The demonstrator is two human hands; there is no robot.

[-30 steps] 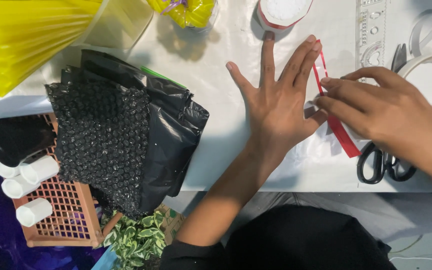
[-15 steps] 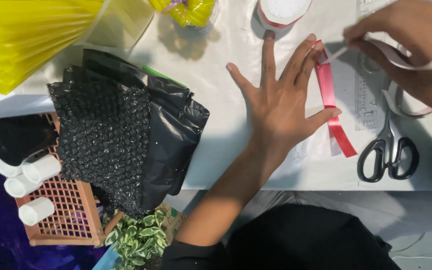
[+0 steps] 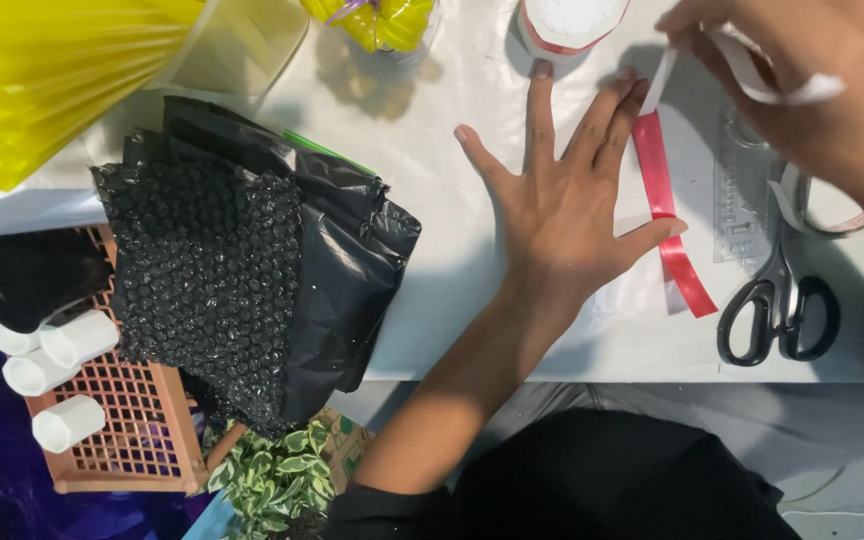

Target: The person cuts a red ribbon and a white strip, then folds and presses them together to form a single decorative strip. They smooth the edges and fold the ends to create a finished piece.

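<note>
My left hand (image 3: 562, 200) lies flat on the white table (image 3: 432, 270), fingers spread, its fingertips pressing down a red ribbon strip (image 3: 674, 230). My right hand (image 3: 812, 90) is raised at the upper right, close to the camera, pinching a thin white strip (image 3: 752, 65) that peels up from the top end of the ribbon. Black-handled scissors (image 3: 777, 300) lie just right of the ribbon, beside a clear plastic ruler (image 3: 737, 200).
A black bubble-wrap sheet and black plastic bag (image 3: 252, 280) drape over the table's left edge. Below them sits an orange mesh crate (image 3: 122, 420) with white rolls (image 3: 47, 360). A yellow pleated sheet (image 3: 52, 70), a red-and-white tub (image 3: 567, 25) and a leafy plant (image 3: 272, 470) are also around.
My right hand has left the ribbon by the scissors and lifted up and away to the upper right, pulling a white strip off the ribbon. My left hand has stayed put.
</note>
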